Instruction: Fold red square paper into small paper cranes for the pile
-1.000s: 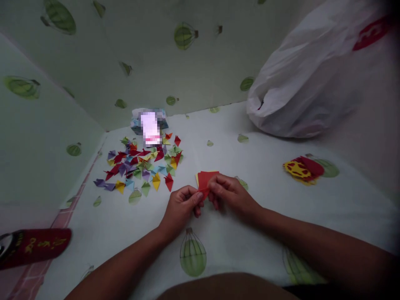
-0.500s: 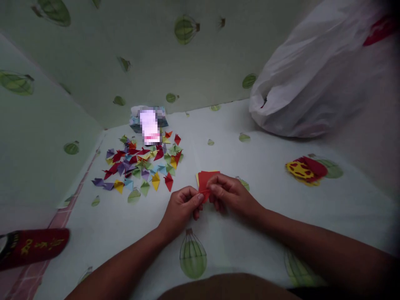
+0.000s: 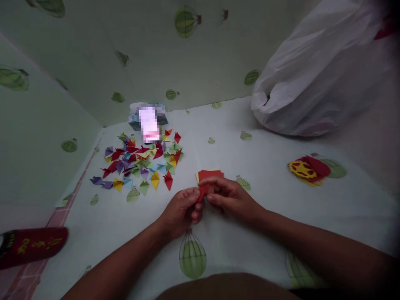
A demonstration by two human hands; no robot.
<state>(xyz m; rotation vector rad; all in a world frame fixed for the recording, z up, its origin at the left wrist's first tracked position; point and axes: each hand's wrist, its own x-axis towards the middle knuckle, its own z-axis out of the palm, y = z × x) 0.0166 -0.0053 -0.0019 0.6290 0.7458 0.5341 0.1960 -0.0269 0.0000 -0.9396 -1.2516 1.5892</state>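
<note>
A small red folded paper (image 3: 202, 193) is pinched between the thumb and fingers of my left hand (image 3: 185, 208). My right hand (image 3: 233, 200) is at the paper's right side, its index finger stretched over the top and its thumb below; the fingers are bent around the paper's edge. Just behind my hands lies a stack of square paper sheets (image 3: 212, 173), red on top with yellow showing beneath. To the left, a spread of small folded paper cranes (image 3: 143, 173) in red, purple, yellow, green and blue covers the surface.
A blurred-out bright phone-like screen (image 3: 149, 123) leans on a box (image 3: 134, 121) behind the cranes. At the back right stands a white plastic bag (image 3: 290, 91). Red and yellow cut-out pieces (image 3: 308, 170) lie at right. A dark red object with yellow characters (image 3: 37, 246) is at the left edge.
The red paper has turned more upright in my left fingers. My right hand has shifted slightly, its index finger now reaching over the paper. The view has moved a little.
</note>
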